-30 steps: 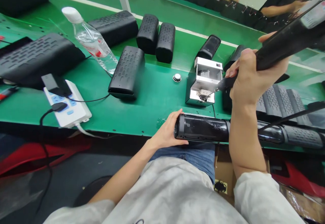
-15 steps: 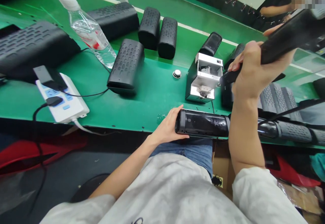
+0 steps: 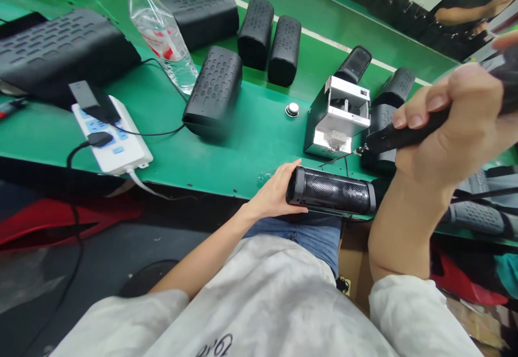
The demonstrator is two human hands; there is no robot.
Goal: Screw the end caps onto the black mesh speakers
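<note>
A black speaker with a glossy front (image 3: 334, 189) lies lengthwise at the near edge of the green table (image 3: 259, 130). My left hand (image 3: 280, 190) grips its left end, thumb and fingers on opposite sides. On the right, my right hand (image 3: 449, 111) is wrapped round a black electric screwdriver (image 3: 399, 135), raised above the table. The driver's thin bit points left, over the front of a silver screw-feeder machine (image 3: 339, 116). Whether the tip touches anything there is too small to tell.
Textured black speakers stand at the centre (image 3: 213, 89) and behind. A water bottle (image 3: 164, 38) and a white power strip (image 3: 113, 135) with cables are on the left. A round metal part (image 3: 292, 109) lies left of the machine. Another person's arm (image 3: 465, 14) shows at the top right.
The view has shifted, so the table items sit slightly right and higher. My right hand has tilted the screwdriver flatter, and its bit now shows near the machine. My left hand still holds the speaker.
</note>
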